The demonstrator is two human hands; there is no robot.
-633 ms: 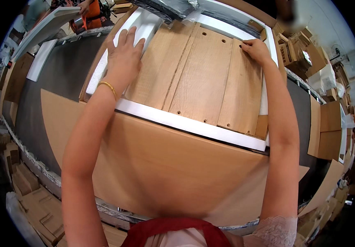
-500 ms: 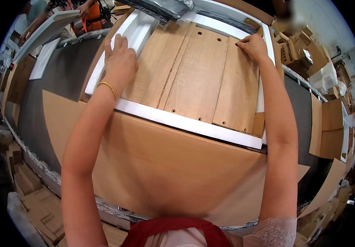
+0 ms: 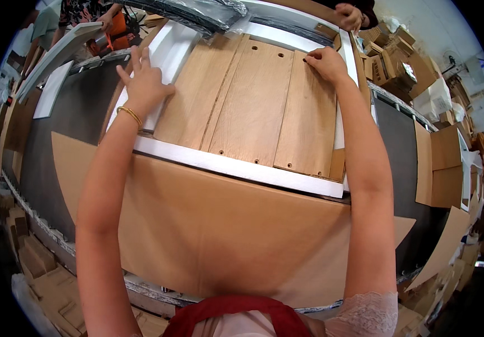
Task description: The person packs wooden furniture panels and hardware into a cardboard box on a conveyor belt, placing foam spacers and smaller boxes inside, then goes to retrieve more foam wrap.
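Observation:
In front of me lie wooden boards (image 3: 253, 101) side by side, with small round holes near their far and near ends. White foam strips (image 3: 236, 167) frame them inside an open cardboard box. My right hand (image 3: 330, 66) is at the far right of the boards, thumb and fingertips pinched together beside a dark spot at a hole; anything between them is too small to make out. Over the left foam strip (image 3: 175, 48), my left hand (image 3: 145, 84) has its fingers spread and holds nothing. A gold bracelet circles that wrist.
A black bundle in clear plastic (image 3: 208, 17) lies across the box's far side. One person's hand (image 3: 348, 17) shows at the far right corner; at far left another person holds a white panel (image 3: 56, 50). A cardboard flap (image 3: 236, 236) covers the near side. Cartons (image 3: 393, 70) are piled at right.
My left hand's fingers have spread apart above the foam. The right hand remains pinched at the far right hole. Another person's hand has come into clearer view at the far right, and the view has shifted slightly.

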